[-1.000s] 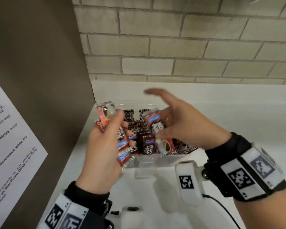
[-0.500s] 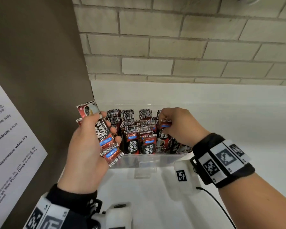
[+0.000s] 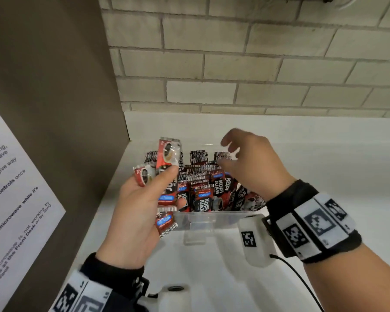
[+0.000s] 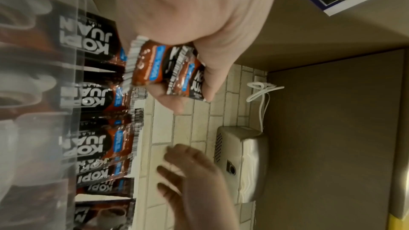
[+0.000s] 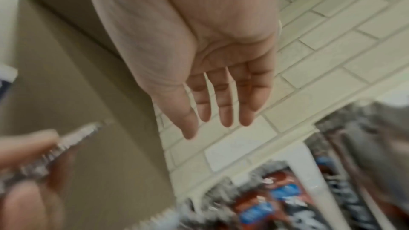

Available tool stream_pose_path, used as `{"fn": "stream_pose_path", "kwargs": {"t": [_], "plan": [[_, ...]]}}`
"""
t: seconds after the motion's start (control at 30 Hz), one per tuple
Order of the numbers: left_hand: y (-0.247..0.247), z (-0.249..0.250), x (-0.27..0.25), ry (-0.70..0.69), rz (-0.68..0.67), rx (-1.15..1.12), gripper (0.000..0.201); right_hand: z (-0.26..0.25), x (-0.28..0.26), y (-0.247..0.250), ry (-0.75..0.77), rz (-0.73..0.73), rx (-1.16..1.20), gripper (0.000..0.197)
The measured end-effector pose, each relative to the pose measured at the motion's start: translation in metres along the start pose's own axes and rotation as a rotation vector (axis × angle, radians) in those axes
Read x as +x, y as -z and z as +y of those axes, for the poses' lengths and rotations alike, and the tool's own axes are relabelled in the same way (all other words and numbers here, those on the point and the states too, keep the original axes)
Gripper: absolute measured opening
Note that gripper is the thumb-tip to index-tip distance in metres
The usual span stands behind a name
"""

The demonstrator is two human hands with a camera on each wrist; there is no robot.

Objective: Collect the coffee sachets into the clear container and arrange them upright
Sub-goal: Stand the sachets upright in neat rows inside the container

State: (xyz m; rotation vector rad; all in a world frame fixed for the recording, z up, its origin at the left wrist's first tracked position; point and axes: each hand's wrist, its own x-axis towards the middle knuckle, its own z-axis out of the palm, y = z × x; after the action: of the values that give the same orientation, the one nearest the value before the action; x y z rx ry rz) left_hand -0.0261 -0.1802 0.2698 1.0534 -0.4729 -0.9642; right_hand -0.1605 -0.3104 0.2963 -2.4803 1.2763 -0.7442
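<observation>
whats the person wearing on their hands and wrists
Both hands are bare. The right hand has a black wristband carrying white panels with black square markers, plus a white camera pod with a thin black cable. The left hand has a similar black cuff.

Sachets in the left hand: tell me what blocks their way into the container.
Nothing visible. The left hand holds the sachets at the container's left edge; the open right hand hovers over its right side, not between them.
</observation>
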Motion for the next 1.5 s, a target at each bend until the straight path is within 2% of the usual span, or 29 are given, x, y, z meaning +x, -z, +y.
{"fn": "stream_pose_path", "kwargs": {"t": [0.07, 0.13, 0.2, 0.27, 0.4, 0.5, 0.6, 0.7, 0.77, 0.83, 0.93, 1.03, 1.1, 1.2, 1.33, 1.5], "plan": [[-0.004, -0.004, -0.002, 0.028, -0.056, 0.037, 0.016, -0.017, -0.005, 0.013, -0.012, 0.030, 0.364, 0.025], [-0.009, -0.008, -0.004, 0.050, -0.128, 0.063, 0.017, -0.032, -0.011, 0.024, -0.053, -0.108, 0.593, 0.029], [-0.015, -0.010, -0.007, 0.068, -0.189, 0.085, 0.020, -0.036, -0.015, 0.030, -0.040, -0.266, 0.660, 0.031], [-0.017, -0.011, -0.008, 0.080, -0.220, 0.117, 0.028, -0.034, -0.015, 0.032, -0.008, -0.323, 0.661, 0.024], [-0.017, -0.011, -0.009, 0.103, -0.243, 0.138, 0.028, -0.028, -0.012, 0.031, -0.033, -0.326, 0.661, 0.017], [-0.011, -0.012, -0.008, 0.102, -0.239, 0.186, 0.026, -0.021, -0.005, 0.034, -0.075, -0.221, 0.679, 0.015], [-0.006, -0.011, -0.003, 0.054, -0.137, 0.141, 0.010, -0.009, 0.003, 0.042, -0.077, -0.144, 0.665, 0.020], [-0.008, -0.006, 0.000, -0.038, -0.025, 0.060, 0.007, -0.007, -0.001, 0.046, -0.023, -0.310, 0.565, 0.025], [-0.012, -0.003, 0.001, -0.092, -0.011, 0.033, 0.006, -0.013, -0.009, 0.040, 0.027, -0.458, 0.388, 0.032], [-0.017, -0.003, 0.002, -0.125, -0.033, 0.080, 0.007, -0.020, -0.017, 0.029, 0.105, -0.505, 0.236, 0.043], [-0.023, -0.007, 0.002, -0.137, -0.062, 0.192, 0.016, -0.028, -0.023, 0.021, 0.195, -0.427, 0.222, 0.051], [-0.025, -0.006, 0.000, -0.101, -0.023, 0.139, 0.007, -0.025, -0.020, 0.024, 0.193, -0.402, 0.396, 0.057], [-0.021, -0.003, 0.002, -0.012, 0.041, 0.048, 0.011, -0.014, -0.011, 0.020, 0.124, -0.279, 0.474, 0.047], [-0.012, 0.001, 0.003, 0.097, 0.074, -0.019, 0.014, 0.002, 0.000, 0.009, -0.003, -0.103, 0.447, 0.025], [-0.006, 0.003, 0.000, 0.099, 0.053, -0.043, 0.003, 0.009, 0.004, -0.007, -0.089, -0.060, 0.396, 0.022], [0.000, 0.000, 0.003, 0.034, 0.001, -0.020, 0.022, 0.010, 0.007, -0.015, -0.083, -0.156, 0.126, 0.015]]}}
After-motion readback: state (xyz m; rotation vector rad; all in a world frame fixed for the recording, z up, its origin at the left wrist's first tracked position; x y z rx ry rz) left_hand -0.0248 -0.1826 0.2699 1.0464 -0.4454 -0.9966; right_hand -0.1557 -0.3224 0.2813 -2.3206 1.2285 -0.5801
